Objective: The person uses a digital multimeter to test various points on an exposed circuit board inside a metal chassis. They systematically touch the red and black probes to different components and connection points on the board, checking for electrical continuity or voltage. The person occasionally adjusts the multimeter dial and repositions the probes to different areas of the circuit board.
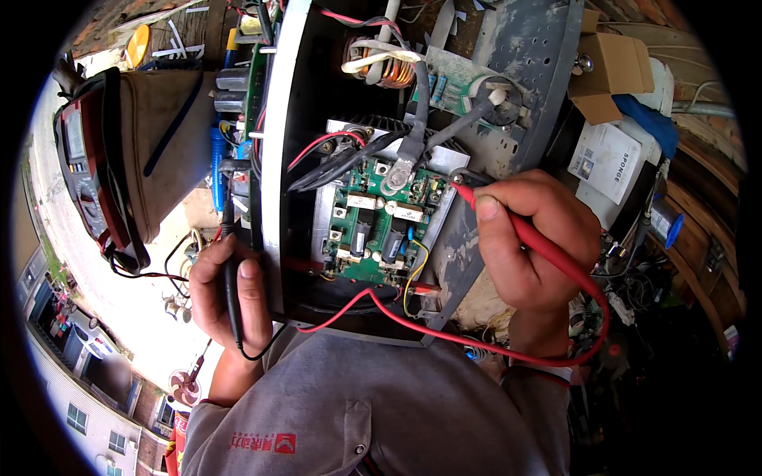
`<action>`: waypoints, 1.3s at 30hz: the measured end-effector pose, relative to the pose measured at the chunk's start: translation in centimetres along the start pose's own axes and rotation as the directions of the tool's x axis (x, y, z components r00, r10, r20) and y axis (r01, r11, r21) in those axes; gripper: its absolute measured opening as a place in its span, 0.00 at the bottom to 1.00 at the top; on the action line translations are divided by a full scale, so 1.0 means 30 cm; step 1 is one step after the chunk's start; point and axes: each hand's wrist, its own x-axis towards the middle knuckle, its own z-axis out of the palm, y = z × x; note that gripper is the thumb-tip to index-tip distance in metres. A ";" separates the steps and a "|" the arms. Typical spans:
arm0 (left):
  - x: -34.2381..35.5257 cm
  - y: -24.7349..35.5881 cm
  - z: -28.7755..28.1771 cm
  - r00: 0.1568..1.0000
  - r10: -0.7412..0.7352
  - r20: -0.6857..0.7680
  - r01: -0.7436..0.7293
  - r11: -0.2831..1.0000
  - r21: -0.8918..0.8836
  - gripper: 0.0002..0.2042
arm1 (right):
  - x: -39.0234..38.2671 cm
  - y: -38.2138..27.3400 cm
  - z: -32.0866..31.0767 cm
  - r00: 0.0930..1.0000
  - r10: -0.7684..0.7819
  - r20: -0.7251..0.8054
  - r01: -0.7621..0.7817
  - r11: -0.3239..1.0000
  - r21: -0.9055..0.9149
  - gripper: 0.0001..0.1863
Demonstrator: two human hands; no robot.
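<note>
My left hand (208, 295) grips a black test probe (232, 301), pointed up beside an upright green circuit board (255, 119) at the left of an opened metal chassis (278, 143). Whether its tip touches metal I cannot tell. A red test probe (549, 247) is pinched in my right hand (520, 274). Its tip end lies by a bolted terminal (458, 179) near the upper right corner of the flat green circuit board (373, 258). That board carries white resistors, black parts and a thick cable lug (399, 176). The red lead loops down across the chassis front.
A multimeter (83, 163) leans at the left against a pale case. A wire-wound coil (385, 71) and thick black cables fill the chassis top. Right of it stand an open cardboard box (615, 71), a white labelled box (607, 163) and a wire spool (665, 222).
</note>
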 end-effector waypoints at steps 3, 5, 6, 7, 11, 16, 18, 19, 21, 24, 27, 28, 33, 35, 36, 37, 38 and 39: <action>-0.001 0.001 -0.006 1.000 0.010 -0.001 -0.009 1.000 0.027 0.15 | -0.001 0.005 -0.003 1.000 -0.022 0.012 0.022 1.000 -0.009 0.06; -0.003 0.002 -0.006 1.000 0.030 0.001 -0.030 0.999 0.015 0.14 | -0.005 -0.004 -0.006 0.999 -0.024 0.030 0.024 1.000 -0.006 0.05; -0.004 -0.002 -0.003 0.999 0.044 -0.008 -0.044 0.999 0.005 0.13 | -0.006 -0.010 -0.008 0.999 0.007 0.031 -0.007 1.000 -0.016 0.05; 0.005 0.005 -0.004 0.999 0.051 0.008 -0.051 0.997 0.053 0.13 | -0.001 -0.012 -0.010 0.998 0.046 0.038 -0.045 0.999 -0.023 0.05; 0.012 -0.001 -0.003 0.998 0.062 0.022 -0.063 0.998 0.009 0.14 | -0.014 -0.033 0.016 0.996 0.040 -0.086 -0.036 0.998 0.046 0.05; 0.006 -0.005 -0.001 0.999 0.050 -0.021 -0.051 0.998 -0.030 0.12 | -0.016 -0.070 0.095 0.986 -0.161 -0.045 0.162 0.987 0.018 0.05; 0.023 -0.009 -0.006 0.989 0.146 0.006 -0.146 0.988 0.057 0.09 | -0.006 -0.077 0.110 0.983 -0.179 -0.027 0.179 0.984 0.012 0.05; 0.044 -0.005 -0.001 0.963 0.267 0.029 -0.268 0.962 0.059 0.09 | 0.000 -0.076 0.118 0.982 -0.190 -0.020 0.190 0.982 0.010 0.04; 0.080 0.027 -0.002 0.939 0.333 0.083 -0.341 0.933 0.111 0.12 | 0.007 -0.077 0.130 0.987 -0.158 -0.038 0.158 0.987 0.011 0.04; 0.175 0.098 0.028 0.899 0.430 0.083 -0.437 0.875 0.208 0.17 | 0.015 -0.081 0.139 0.991 -0.125 -0.048 0.126 0.992 0.009 0.04; 0.229 0.114 0.057 0.747 0.661 0.074 -0.653 0.708 0.269 0.18 | 0.028 -0.078 0.148 0.994 -0.107 -0.036 0.109 0.993 0.038 0.03; 0.219 0.119 0.063 0.791 0.605 0.095 -0.606 0.750 0.265 0.20 | 0.030 -0.082 0.151 0.994 -0.096 -0.047 0.098 0.994 0.045 0.03; 0.302 0.113 0.108 0.841 0.480 0.248 -0.540 0.773 0.333 0.28 | 0.053 -0.079 0.166 0.981 -0.178 -0.077 0.180 0.983 0.018 0.03; 0.325 0.102 0.114 0.837 0.481 0.260 -0.546 0.762 0.348 0.28 | 0.050 -0.077 0.166 0.986 -0.143 -0.081 0.145 0.989 0.025 0.04; 0.327 0.096 0.120 0.849 0.467 0.247 -0.526 0.791 0.313 0.26 | 0.047 -0.077 0.166 0.989 -0.124 -0.083 0.127 0.991 0.028 0.04; 0.327 0.089 0.125 0.869 0.442 0.221 -0.491 0.825 0.279 0.26 | 0.043 -0.076 0.168 0.989 -0.113 -0.090 0.117 0.992 0.047 0.04; 0.325 0.082 0.130 0.888 0.415 0.196 -0.454 0.857 0.244 0.25 | 0.037 -0.072 0.170 0.990 -0.101 -0.098 0.108 0.992 0.065 0.04; 0.326 0.076 0.134 0.906 0.387 0.173 -0.417 0.885 0.206 0.24 | 0.032 -0.070 0.169 0.990 -0.089 -0.106 0.098 0.992 0.083 0.04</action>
